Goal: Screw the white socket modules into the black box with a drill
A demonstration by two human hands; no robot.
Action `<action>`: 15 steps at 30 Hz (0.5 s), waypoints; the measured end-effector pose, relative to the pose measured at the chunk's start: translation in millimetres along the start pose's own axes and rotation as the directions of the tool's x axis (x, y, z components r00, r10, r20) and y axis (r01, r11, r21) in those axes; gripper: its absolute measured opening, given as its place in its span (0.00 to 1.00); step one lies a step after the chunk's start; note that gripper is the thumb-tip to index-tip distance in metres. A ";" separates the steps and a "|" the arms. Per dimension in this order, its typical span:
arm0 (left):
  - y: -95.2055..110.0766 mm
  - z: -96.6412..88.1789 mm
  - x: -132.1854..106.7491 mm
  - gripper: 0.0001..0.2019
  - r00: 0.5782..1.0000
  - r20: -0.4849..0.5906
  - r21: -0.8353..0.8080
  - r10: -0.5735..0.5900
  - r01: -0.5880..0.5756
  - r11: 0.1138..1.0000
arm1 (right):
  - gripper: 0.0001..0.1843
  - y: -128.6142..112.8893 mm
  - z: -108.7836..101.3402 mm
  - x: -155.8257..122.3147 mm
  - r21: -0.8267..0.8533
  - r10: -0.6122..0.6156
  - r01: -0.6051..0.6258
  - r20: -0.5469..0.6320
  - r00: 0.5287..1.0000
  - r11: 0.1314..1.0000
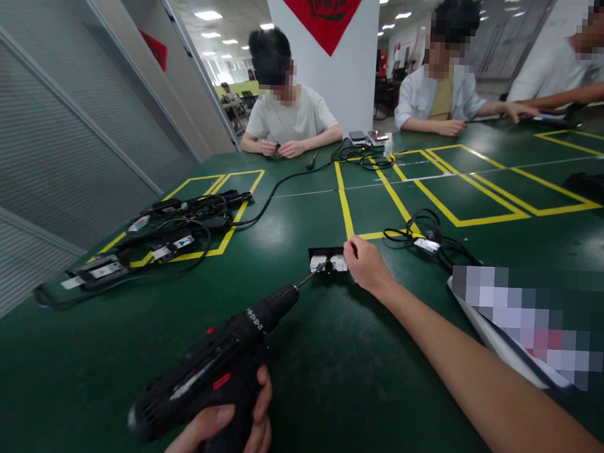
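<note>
My left hand [223,430] is wrapped round the grip of a black cordless screwdriver [216,366] at the bottom of the view. Its thin bit points up and right, with the tip touching a small black and white socket part [327,260] on the green table [295,386]. My right hand [366,264] reaches in from the right and holds the part's right end with closed fingers, pinning it to the table.
Black power adapters with cables [171,237] lie at the left on yellow tape lines. Another coiled cable with a white plug [426,242] lies right of my hand. A blurred flat item [522,323] sits at right. Three people sit at the far edge.
</note>
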State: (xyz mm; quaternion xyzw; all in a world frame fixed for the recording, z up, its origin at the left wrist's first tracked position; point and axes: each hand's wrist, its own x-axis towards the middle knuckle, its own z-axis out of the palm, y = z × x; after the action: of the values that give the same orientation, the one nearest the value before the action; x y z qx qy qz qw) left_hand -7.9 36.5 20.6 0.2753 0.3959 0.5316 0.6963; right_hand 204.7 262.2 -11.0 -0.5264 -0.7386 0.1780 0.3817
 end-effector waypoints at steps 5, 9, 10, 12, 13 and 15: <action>-2.0 -0.6 0.6 0.13 1.000 0.016 -0.011 0.011 -0.010 1.000 | 0.14 2.2 2.2 0.9 0.002 -0.004 0.004 -0.010 1.000 1.000; -2.1 0.4 0.1 0.14 1.000 -0.007 -0.024 0.004 -0.004 1.000 | 0.14 2.0 2.1 0.3 0.000 0.000 0.000 -0.006 1.000 1.000; -1.8 0.6 -0.1 0.14 1.000 -0.014 -0.021 0.002 -0.002 1.000 | 0.14 1.8 1.8 0.1 -0.001 0.001 -0.001 -0.005 1.000 1.000; -1.2 0.5 -0.4 0.14 1.000 -0.024 -0.017 -0.002 0.001 1.000 | 0.14 1.3 1.3 -0.3 0.000 0.000 0.000 -0.004 1.000 1.000; -1.0 0.2 -0.4 0.14 1.000 -0.028 -0.020 -0.004 0.003 1.000 | 0.14 1.2 1.2 -0.3 0.000 0.000 0.000 -0.005 1.000 1.000; -1.0 -0.9 -0.1 0.14 0.999 -0.035 -0.034 -0.012 0.011 0.999 | 0.13 1.0 1.2 -0.1 -0.003 0.004 -0.004 -0.004 1.000 1.000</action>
State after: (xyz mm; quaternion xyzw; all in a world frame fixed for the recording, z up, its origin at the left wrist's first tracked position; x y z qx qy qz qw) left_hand -8.2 36.1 19.3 0.2517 0.4005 0.5390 0.6970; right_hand 204.5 262.6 -12.4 -0.5287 -0.7371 0.1764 0.3822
